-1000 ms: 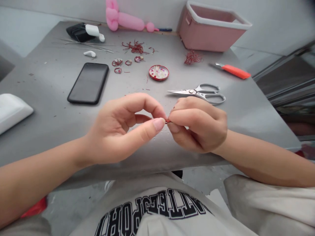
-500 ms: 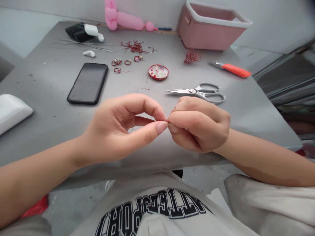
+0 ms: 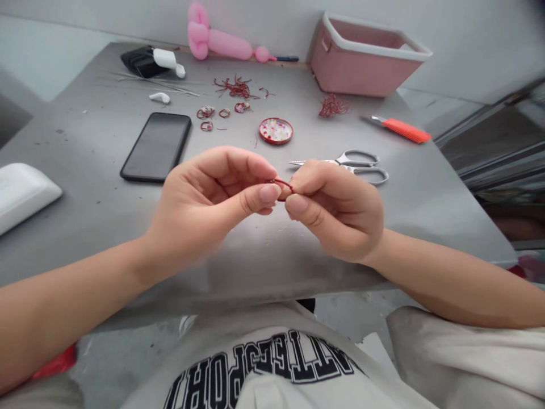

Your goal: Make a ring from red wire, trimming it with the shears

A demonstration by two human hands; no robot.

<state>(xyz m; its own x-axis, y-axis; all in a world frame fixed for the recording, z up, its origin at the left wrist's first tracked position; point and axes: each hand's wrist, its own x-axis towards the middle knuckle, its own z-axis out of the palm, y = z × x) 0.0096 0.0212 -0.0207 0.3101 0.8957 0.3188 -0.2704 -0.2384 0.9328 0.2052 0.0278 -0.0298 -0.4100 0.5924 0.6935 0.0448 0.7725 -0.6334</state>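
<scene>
— So what have the two hands got between them?

— A short piece of thin red wire. The left hand pinches one end between thumb and forefinger, fingers curled in tight, and the right hand pinches the other end the same way. The hands sit fingertip to fingertip, raised a little above the near part of the table.

— Why so close together?

— Likely because the piece is so small; a close grip on both ends gives control for bending it. Whether it is already curved into a loop I cannot tell, as the fingers cover most of it.

— And around them?

— Scissors lie just beyond the right hand. Farther back are a round red dish of beads, a few small wire rings, loose red wire scraps, a dark phone, an orange-handled tool and a pink basket. A pink balloon figure lies at the far edge, against a plain grey wall.
</scene>
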